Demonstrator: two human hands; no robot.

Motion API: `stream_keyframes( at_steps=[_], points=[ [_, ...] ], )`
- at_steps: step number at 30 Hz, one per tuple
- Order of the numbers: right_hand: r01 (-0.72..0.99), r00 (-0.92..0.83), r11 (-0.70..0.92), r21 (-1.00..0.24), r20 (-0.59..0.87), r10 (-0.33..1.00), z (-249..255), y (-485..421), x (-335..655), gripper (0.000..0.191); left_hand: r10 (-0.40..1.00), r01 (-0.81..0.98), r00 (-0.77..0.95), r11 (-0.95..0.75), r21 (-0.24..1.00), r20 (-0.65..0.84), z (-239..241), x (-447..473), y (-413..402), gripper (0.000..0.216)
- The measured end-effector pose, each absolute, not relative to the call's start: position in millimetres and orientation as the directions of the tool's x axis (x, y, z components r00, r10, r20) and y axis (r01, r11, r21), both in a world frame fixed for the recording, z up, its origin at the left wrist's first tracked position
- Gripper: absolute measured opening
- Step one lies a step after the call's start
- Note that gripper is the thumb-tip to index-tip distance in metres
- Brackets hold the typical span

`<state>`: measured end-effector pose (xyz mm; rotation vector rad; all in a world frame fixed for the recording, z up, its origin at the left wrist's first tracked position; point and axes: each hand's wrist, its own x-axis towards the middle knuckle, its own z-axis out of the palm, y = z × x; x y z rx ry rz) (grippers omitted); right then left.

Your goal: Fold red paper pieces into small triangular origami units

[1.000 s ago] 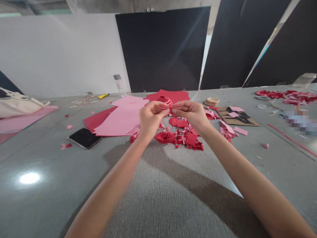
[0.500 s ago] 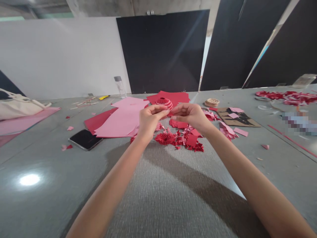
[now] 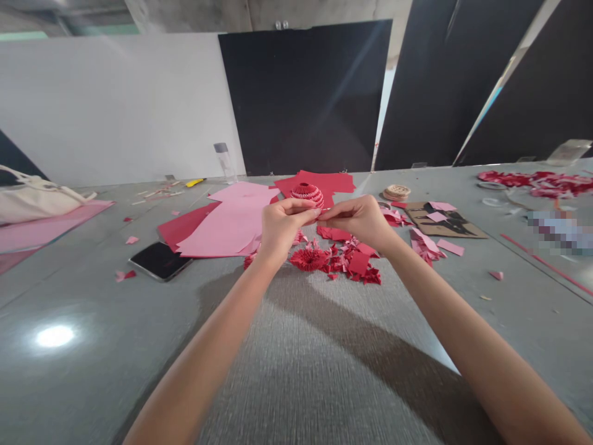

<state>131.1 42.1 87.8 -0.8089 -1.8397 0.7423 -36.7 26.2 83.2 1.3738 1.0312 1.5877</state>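
My left hand [image 3: 280,227] is closed, its thumb and fingertips pinched together on a small piece of paper [image 3: 320,214]. From the other side, the thumb and fingers of my right hand [image 3: 364,221] pinch the same piece, which the fingertips mostly hide. Just behind the fingertips stands a round red and pink folded-paper form [image 3: 306,191] with a hole at its top. Below the hands lie a red pleated paper ring [image 3: 309,259] and a heap of small red folded pieces [image 3: 356,267].
Pink sheets [image 3: 222,225] and a black phone [image 3: 160,261] lie to the left. A clear bottle [image 3: 225,162] stands at the back. On the right are a brown board [image 3: 456,227], a wooden disc stack [image 3: 396,191] and a red-pink paper pile [image 3: 542,182].
My right hand's fingers have closed in toward the left fingertips, and the two hands now meet. The things on the floor have not moved.
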Motion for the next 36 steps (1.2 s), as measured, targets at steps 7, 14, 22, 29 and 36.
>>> stream_keyframes(
  at_steps=[7,14,22,29,36],
  points=[
    [0.175,-0.311,0.515,-0.839,0.449,0.838,90.7,38.5,131.3,0.01,0.944,-0.009,-0.093,-0.318,0.948,0.316,86.5,-34.3,23.6,0.01],
    [0.182,-0.313,0.524,-0.832,0.456,0.833,91.6,39.9,133.5,0.029,0.965,-0.191,-0.083,-0.261,0.946,0.249,81.9,-34.7,26.0,0.01],
    [0.468,-0.339,0.784,-0.408,0.736,0.586,89.7,38.3,131.7,0.011,0.99,-0.344,-0.05,-0.142,0.928,0.133,81.1,-37.0,30.7,0.01],
    [0.509,-0.38,0.815,-0.276,0.778,0.501,83.2,42.9,132.3,0.027,0.992,-0.393,-0.043,-0.126,0.911,0.118,81.1,-34.9,30.0,0.01],
    [0.417,-0.275,0.728,-0.544,0.688,0.672,84.5,40.3,127.1,0.008,0.98,-0.334,-0.009,-0.188,0.924,0.197,80.0,-32.3,27.9,0.013]
  ],
)
